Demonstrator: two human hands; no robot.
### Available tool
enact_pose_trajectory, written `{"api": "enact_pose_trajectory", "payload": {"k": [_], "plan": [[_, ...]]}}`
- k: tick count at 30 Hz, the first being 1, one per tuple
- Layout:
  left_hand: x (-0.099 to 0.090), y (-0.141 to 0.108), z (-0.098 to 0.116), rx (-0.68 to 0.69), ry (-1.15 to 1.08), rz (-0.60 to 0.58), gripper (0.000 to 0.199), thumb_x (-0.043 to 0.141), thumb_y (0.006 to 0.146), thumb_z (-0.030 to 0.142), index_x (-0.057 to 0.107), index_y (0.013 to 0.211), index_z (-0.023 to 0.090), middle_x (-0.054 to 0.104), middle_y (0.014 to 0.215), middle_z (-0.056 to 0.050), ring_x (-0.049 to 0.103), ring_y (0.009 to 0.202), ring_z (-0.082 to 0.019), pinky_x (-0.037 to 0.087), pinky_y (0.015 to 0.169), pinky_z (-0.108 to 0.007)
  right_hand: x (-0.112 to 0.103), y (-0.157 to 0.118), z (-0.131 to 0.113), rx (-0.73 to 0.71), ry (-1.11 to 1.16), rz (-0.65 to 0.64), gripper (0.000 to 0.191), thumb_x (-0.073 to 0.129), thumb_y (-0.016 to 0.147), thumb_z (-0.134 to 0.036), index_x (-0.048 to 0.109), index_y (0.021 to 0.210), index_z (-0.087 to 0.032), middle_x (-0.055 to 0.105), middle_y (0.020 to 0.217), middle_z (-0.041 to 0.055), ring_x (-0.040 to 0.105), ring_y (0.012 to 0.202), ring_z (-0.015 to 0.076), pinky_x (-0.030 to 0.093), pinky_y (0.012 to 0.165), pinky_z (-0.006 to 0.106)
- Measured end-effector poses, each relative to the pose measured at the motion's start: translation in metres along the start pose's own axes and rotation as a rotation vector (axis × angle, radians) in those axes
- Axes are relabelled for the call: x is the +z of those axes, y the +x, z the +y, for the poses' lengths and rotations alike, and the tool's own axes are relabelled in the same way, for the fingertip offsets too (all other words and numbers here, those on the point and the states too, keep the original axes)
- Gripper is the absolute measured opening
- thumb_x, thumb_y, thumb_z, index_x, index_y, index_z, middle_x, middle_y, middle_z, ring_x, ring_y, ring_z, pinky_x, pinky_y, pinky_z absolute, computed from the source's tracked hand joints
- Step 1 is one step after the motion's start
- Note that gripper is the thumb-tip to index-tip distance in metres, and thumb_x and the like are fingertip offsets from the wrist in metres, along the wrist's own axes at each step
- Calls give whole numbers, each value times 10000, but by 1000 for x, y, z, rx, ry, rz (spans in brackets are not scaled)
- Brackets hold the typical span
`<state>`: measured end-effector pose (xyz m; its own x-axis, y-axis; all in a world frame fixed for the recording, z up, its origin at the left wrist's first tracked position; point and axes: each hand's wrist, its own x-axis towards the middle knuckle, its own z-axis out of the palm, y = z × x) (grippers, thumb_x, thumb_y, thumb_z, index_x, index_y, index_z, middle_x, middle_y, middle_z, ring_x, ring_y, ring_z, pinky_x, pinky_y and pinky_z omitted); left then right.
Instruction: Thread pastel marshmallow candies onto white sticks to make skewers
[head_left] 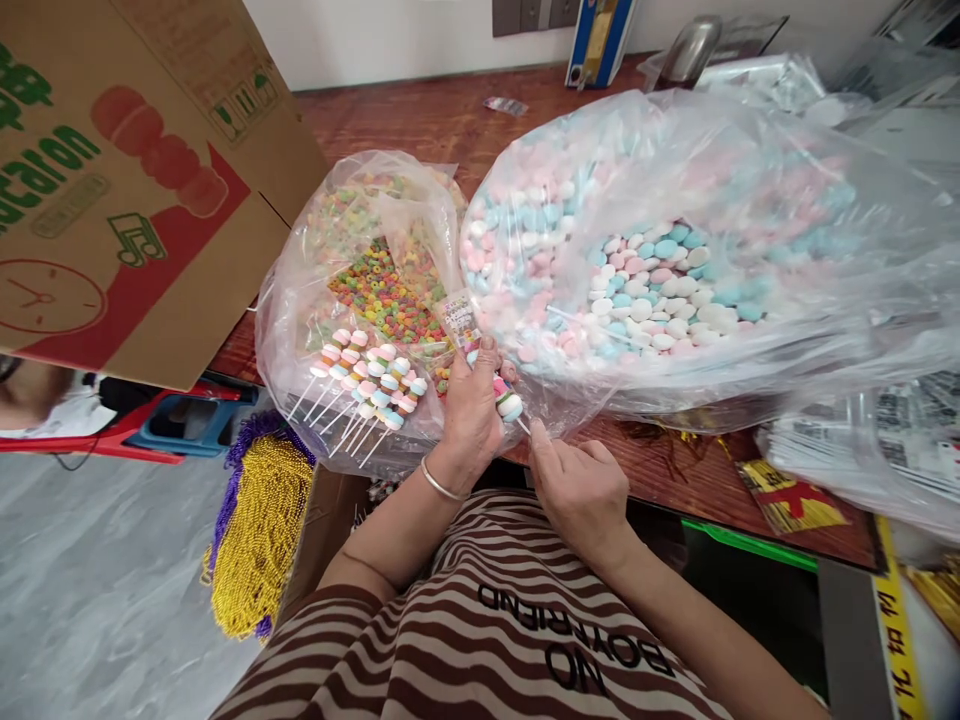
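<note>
From your head view, take the bag of small rings [281, 300] as the landmark. Your left hand [474, 405] is at its near right edge, fingers closed around a candy skewer [508, 405] and a clear printed wrapper [459, 315] that pokes up beyond your thumb. Your right hand [577, 490] is further right and nearer you, thumb and forefinger pinched together on the lower end of the stick [523, 424]. So the skewer sits between your 2 hands, tilted, just right of the ring bag. You cannot tell from here how much of it is inside the wrapper, since your left fingers cover the middle.

A group of skewers [367, 375] lies on the near side of the ring bag, sticks toward you. Right of that bag is the large bag of pink, blue and white candies [862, 270]; left of it stands a cardboard box [217, 230].

The step in hand looks like fitting the skewer and wrapper together. As a judgement, the next move calls for a light left grip and a straight stick, so the soft-looking pieces don't get squashed.
</note>
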<state>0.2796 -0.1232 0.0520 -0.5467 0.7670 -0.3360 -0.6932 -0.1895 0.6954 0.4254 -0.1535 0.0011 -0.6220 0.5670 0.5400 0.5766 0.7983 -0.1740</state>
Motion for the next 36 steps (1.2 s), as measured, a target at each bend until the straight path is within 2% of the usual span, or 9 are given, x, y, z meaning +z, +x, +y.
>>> {"api": "enact_pose_trajectory", "payload": {"k": [4,9,13,18,21,25,28,33,36], "plan": [[-3,-4,-4,-41,-54,20,382,825,804,447,550,843,186,545,705,57,542,567,-51,461,552,-160,4,2,0,-26,-106,105,278,538,1009,-137,627,1257,-47,635,639,24,513,568,145,311,617,338],[-7,-1,-6,-110,-108,-3,329,756,867,471,582,872,192,551,710,43,561,602,-64,486,599,-167,3,4,2,101,55,34,160,527,1015,-174,681,1004,-134,596,625,23,488,562,142,289,589,335],[-10,1,-8,-106,-120,-136,218,734,901,376,628,929,188,532,721,41,552,618,-64,494,630,-173,-1,8,2,508,786,-135,271,497,1031,-341,627,851,-186,556,584,-14,460,503,111,320,523,267],[-12,-2,-15,-152,-132,-208,171,724,907,352,636,932,207,484,705,54,504,573,-58,529,688,-206,-3,18,-5,1009,1775,-357,319,619,935,-504,596,856,-195,361,428,-129,175,307,45,165,363,218],[-13,-6,-21,-160,-104,-205,197,734,897,372,643,940,203,501,705,58,507,562,-51,536,706,-205,1,21,-8,1032,1825,-295,338,643,913,-518,579,820,-199,346,430,-136,168,312,39,187,368,214],[-16,-3,-19,-130,-107,-214,275,795,838,385,667,980,188,619,791,23,636,697,-89,564,801,-249,1,20,-5,856,1322,-117,360,645,915,-497,571,733,-196,414,553,-71,333,498,77,272,464,217],[-16,8,-4,-131,-125,-184,338,779,846,431,684,1069,194,701,960,-32,705,867,-138,576,870,-295,-3,19,2,779,1207,-164,349,625,940,-472,608,745,-183,428,614,-48,349,565,90,281,501,227],[-13,18,14,-164,-139,-183,169,765,883,326,706,1004,222,433,582,92,452,473,-35,490,593,-167,-4,21,5,969,1712,-339,371,660,914,-527,590,783,-187,336,535,-101,200,429,49,161,412,211],[-11,17,15,-199,-178,-194,149,732,913,347,700,900,202,336,561,93,315,413,-20,371,463,-145,-7,17,2,1007,2031,-536,313,639,935,-481,644,868,-176,336,480,-128,133,344,29,168,365,194]]}}
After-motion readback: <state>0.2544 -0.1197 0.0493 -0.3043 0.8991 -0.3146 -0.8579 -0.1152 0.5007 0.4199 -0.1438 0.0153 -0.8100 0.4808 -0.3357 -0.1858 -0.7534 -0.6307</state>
